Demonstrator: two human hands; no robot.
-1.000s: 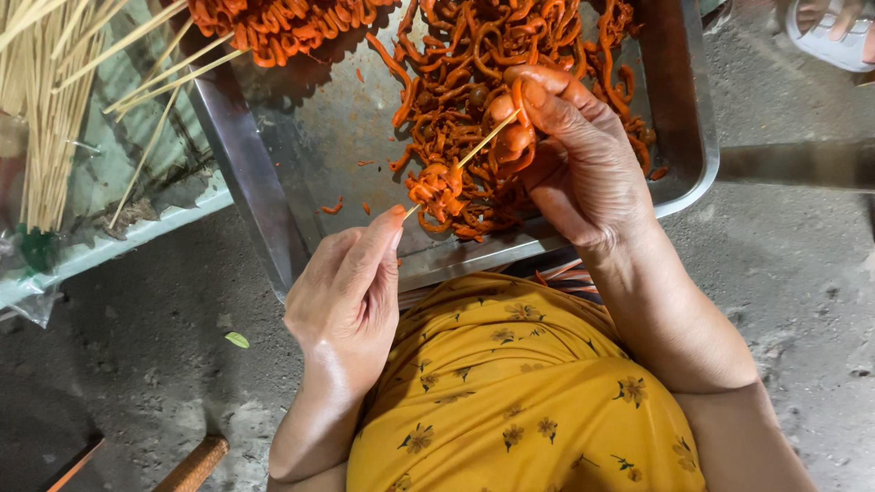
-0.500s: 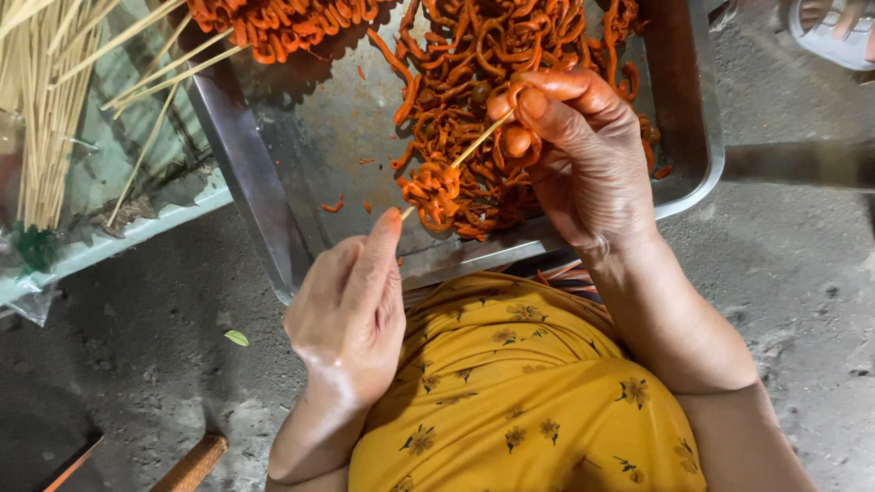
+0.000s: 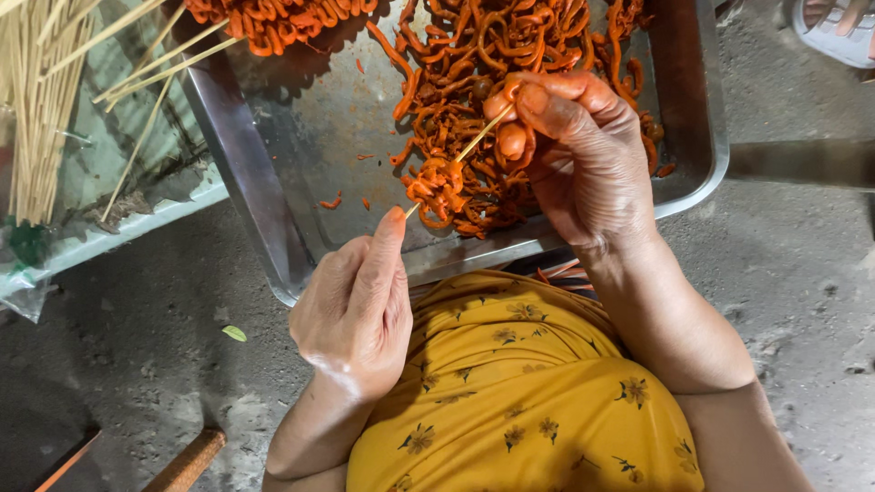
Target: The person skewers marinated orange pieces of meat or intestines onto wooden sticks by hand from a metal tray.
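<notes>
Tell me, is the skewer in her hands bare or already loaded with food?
Loaded in part. A clump of orange strips sits on the skewer near the left hand, with bare stick toward the right hand.

Soft even light, mostly sharp.

Your left hand (image 3: 355,314) sits just in front of the near rim of the shallow rectangular metal tray (image 3: 273,137), with its fingertips at the lower end of the thin wooden skewer (image 3: 469,148). The skewer slants up and to the right across the tray into your right hand (image 3: 579,155), which hovers over the tray's right half. A clump of the curled meat strips (image 3: 437,187) sits on the skewer between your two hands. More strips lie heaped in the tray behind and beneath your right hand. To the left of the tray, a bundle of loose bamboo sticks (image 3: 36,109) lies in a second tray (image 3: 137,223), with some sticks reaching over the metal tray's far left corner.
</notes>
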